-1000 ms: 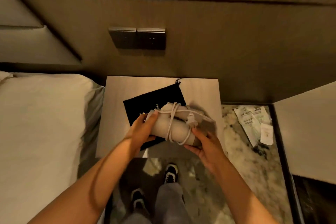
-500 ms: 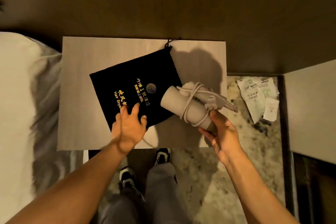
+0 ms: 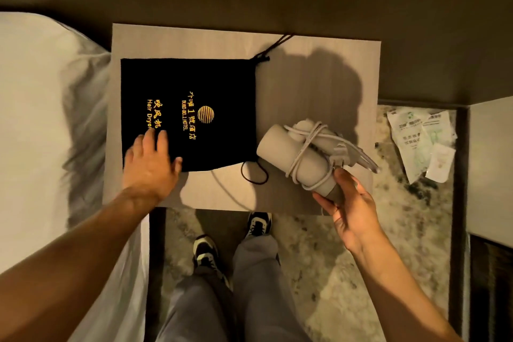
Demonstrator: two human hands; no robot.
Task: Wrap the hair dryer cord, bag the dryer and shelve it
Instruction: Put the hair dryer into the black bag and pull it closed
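Observation:
A folded white hair dryer [image 3: 302, 157] with its cord [image 3: 301, 151] wound around the body is held above the right part of the bedside table [image 3: 305, 69]. My right hand [image 3: 349, 203] grips the dryer's lower end. The plug sticks out on the right of the bundle. A black drawstring bag [image 3: 211, 86] with gold lettering lies flat on the table's left half. My left hand [image 3: 151, 164] rests on the bag's near left corner, fingers spread. The bag's drawstring loops lie at its far right and near right corners.
A white bed [image 3: 36, 125] borders the table on the left. Paper sachets [image 3: 419, 141] lie on the marble floor to the right, next to a pale cabinet edge [image 3: 491, 164]. My feet stand just in front of the table. A dark wall panel runs behind.
My left hand let go of the dryer and came down on the bag's near left corner. The bag now lies squarer on the table. My right hand holds the dryer alone, to the right.

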